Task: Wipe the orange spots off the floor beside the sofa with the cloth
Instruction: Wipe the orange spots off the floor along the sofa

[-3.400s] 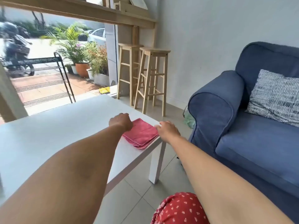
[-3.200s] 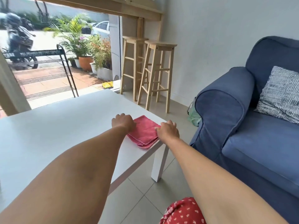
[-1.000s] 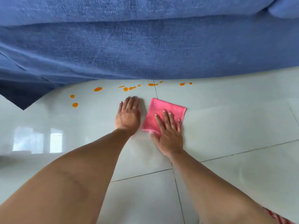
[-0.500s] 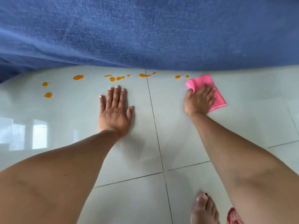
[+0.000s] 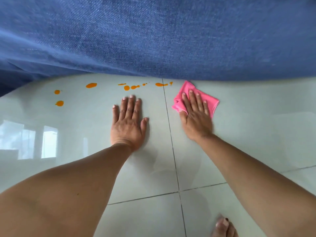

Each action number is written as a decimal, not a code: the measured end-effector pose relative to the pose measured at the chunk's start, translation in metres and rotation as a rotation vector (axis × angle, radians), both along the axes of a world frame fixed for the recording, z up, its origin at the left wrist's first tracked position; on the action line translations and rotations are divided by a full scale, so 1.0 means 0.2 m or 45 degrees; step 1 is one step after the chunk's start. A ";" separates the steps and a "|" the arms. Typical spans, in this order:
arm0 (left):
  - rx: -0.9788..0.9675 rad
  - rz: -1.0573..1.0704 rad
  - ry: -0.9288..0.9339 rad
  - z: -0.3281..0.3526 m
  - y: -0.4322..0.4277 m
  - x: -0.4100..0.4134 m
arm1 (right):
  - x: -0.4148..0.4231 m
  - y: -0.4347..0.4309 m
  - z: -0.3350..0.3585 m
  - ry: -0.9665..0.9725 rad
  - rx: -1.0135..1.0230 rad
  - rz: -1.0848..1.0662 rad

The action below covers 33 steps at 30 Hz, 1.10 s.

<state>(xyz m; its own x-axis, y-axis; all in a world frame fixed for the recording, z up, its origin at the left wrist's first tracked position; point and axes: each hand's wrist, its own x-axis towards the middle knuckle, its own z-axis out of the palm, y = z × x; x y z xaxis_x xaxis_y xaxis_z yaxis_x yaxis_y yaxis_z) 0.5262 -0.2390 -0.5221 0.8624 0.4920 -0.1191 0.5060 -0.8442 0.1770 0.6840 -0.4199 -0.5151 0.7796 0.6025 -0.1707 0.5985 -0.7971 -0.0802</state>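
Note:
Several orange spots (image 5: 91,85) lie in a row on the pale tiled floor (image 5: 256,127), close along the bottom edge of the blue sofa (image 5: 153,36). My right hand (image 5: 195,115) presses flat on the pink cloth (image 5: 212,102), whose far corner touches the sofa edge just right of the rightmost spots (image 5: 160,84). The cloth is bunched at its left side. My left hand (image 5: 128,124) rests flat on the tile, fingers spread, just below the middle spots (image 5: 132,87), holding nothing.
The sofa fabric fills the upper half of the view and overhangs the floor. Tile grout lines cross below my arms. A bare foot (image 5: 223,227) shows at the bottom right. Window reflections shine on the tiles at the left.
My right hand has slid the cloth leftward along the sofa edge, and the small spots at the right are gone from view. Earlier, the cloth lay on a white table.

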 end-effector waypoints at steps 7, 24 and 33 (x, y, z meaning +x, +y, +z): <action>0.003 0.014 0.007 0.00 -0.01 0.00 | 0.28 0.07 0.01 0.018 -0.001 -0.626; 0.003 0.222 -0.029 0.00 0.31 -0.19 | 0.05 0.17 0.00 0.000 -0.024 -0.183; -0.007 0.204 -0.036 0.00 0.33 -0.20 | -0.39 0.66 0.00 0.053 0.038 0.162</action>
<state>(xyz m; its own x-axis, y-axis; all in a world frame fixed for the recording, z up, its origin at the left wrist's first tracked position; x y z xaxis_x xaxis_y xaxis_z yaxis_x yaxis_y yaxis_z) 0.4871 -0.1738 -0.5216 0.7761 0.6228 -0.0990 0.6287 -0.7522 0.1973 0.6065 -0.2871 -0.5146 0.6891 0.7014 -0.1822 0.6902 -0.7119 -0.1298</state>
